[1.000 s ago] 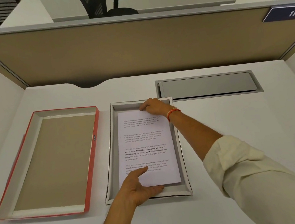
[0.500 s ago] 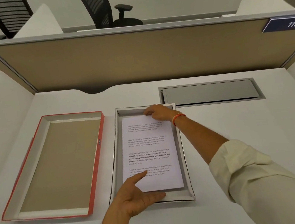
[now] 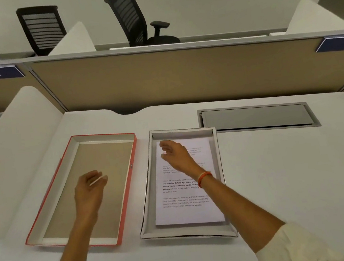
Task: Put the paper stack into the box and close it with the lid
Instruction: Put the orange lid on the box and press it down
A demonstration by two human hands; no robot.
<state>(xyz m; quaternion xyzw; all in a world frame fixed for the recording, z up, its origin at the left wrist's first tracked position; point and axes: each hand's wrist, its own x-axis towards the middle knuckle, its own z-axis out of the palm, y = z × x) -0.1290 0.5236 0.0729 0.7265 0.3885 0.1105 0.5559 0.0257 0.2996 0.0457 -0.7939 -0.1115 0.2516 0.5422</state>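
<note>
Paper stack (image 3: pixel 186 193) lies flat inside the grey box (image 3: pixel 150 188), printed side up, nearer the right wall. So step one looks done; lid step is in hand. Red-edged lid (image 3: pixel 129 178) sits just left of the box on the desk (image 3: pixel 289 170), inside up. Left hand (image 3: pixel 90 193) hovers over the lid's cardboard interior, fingers loosely curled, holding nothing. Right hand (image 3: pixel 176 155) is above the top of the stack, fingers loosely spread, empty.

Next move, my read: grab the lid by its long edges, flip it over, align with the box rim, press down.

Unclear: both hands motion-blurred, so contact with lid or paper can't be confirmed. Stack thickness unreadable.
</note>
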